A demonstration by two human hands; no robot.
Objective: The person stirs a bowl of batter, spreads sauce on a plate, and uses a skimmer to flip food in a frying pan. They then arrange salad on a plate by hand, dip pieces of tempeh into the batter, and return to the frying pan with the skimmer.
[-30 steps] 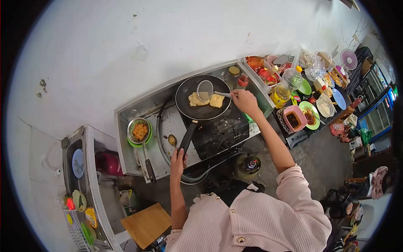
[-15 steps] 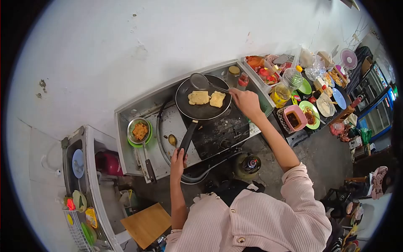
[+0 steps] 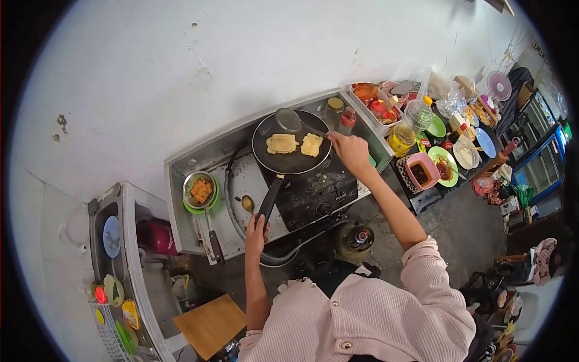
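Observation:
My left hand (image 3: 256, 232) is wrapped round the black handle of a frying pan (image 3: 292, 164), which rests on the stove (image 3: 316, 196). Two flat yellow pieces of food lie in the pan: a larger piece (image 3: 281, 143) on the left and a smaller, squarer piece (image 3: 311, 145) on the right. In my right hand (image 3: 350, 152) is the handle of a dark ladle (image 3: 287, 120). Its round head is over the far side of the pan, just beyond the food; whether it touches the pan I cannot tell.
Left of the stove, a strainer (image 3: 208, 211) holding orange food sits over a green bowl. A spoon (image 3: 248, 204) lies on the metal tray beside a grey hose (image 3: 228, 181). To the right stand an oil bottle (image 3: 401, 137), a pink bowl (image 3: 421, 176) of dark sauce and a green plate (image 3: 453, 161).
The larger food piece has shifted slightly left and nearer to me, apart from the smaller one. My right hand and the ladle have moved a little; my left hand stays on the pan handle.

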